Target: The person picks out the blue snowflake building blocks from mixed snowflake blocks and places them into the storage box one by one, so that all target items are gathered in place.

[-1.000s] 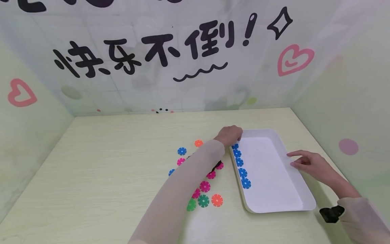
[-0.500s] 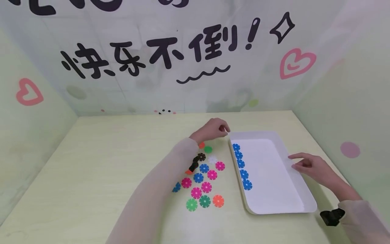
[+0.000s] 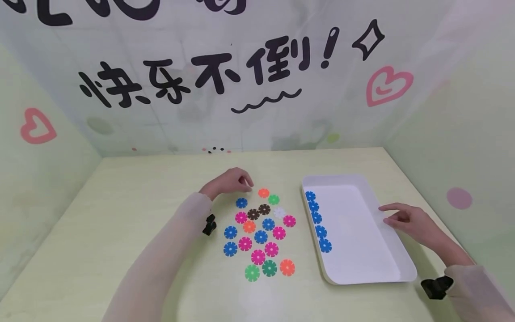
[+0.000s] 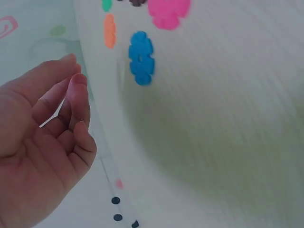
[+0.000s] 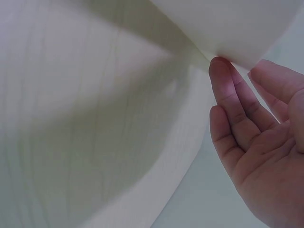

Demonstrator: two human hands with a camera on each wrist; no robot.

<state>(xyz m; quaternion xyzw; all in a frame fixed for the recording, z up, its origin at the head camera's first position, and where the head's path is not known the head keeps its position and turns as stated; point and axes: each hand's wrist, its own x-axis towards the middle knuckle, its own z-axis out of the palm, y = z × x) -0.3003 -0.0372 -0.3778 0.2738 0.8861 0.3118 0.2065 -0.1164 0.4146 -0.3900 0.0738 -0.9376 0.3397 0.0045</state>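
Observation:
In the head view my left hand point(image 3: 232, 181) hovers at the back left of the flower-shaped discs, near an orange disc point(image 3: 263, 192) and a blue disc point(image 3: 241, 203). Its fingers bend loosely with nothing between them, as the left wrist view also shows. My right hand point(image 3: 414, 223) pinches the right rim of a white tray point(image 3: 406, 273), the wall lying between thumb and fingers point(image 5: 223, 80). Along the tray's left inner side runs a column of several blue discs point(image 3: 317, 218).
Loose discs in pink point(image 3: 258, 256), blue, orange, green point(image 3: 252, 273), dark brown point(image 3: 264, 209) and white point(image 3: 279, 212) lie flat on the pale wooden table point(image 3: 132, 214), left of the tray. Printed cloth walls point(image 3: 257, 129) stand at the back and sides.
My left hand has moved left from the tray's back left corner, past the loose discs, uncovering them. The blue column stays in the tray, and my right hand keeps its place at the rim.

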